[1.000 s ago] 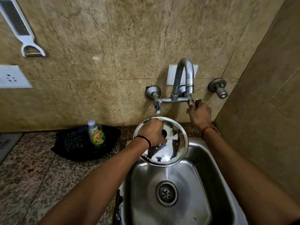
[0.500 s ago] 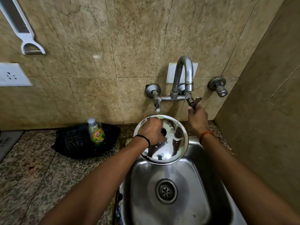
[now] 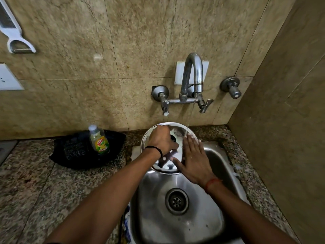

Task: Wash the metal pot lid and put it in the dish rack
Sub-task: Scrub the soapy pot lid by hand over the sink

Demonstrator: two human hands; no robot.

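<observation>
A round shiny metal pot lid [image 3: 167, 164] is held above the back of the steel sink [image 3: 216, 159]. My left hand [image 3: 161, 140] grips the lid's black knob from above. My right hand [image 3: 193, 159] lies flat with fingers spread on the lid's right half. A thin stream of water runs from the curved tap [image 3: 193, 73] onto the lid just beyond my right fingertips. No dish rack is in view.
A green dish soap bottle [image 3: 99, 140] stands on a black cloth [image 3: 73, 152] on the speckled granite counter [image 3: 35, 187] left of the sink. Tap handles [image 3: 205, 105] stick out of the tiled wall. A side wall closes the right. The drain [image 3: 176, 201] sits mid-basin.
My right hand left the tap handle and came down flat onto the lid. Water now flows from the spout. My left hand kept hold of the knob.
</observation>
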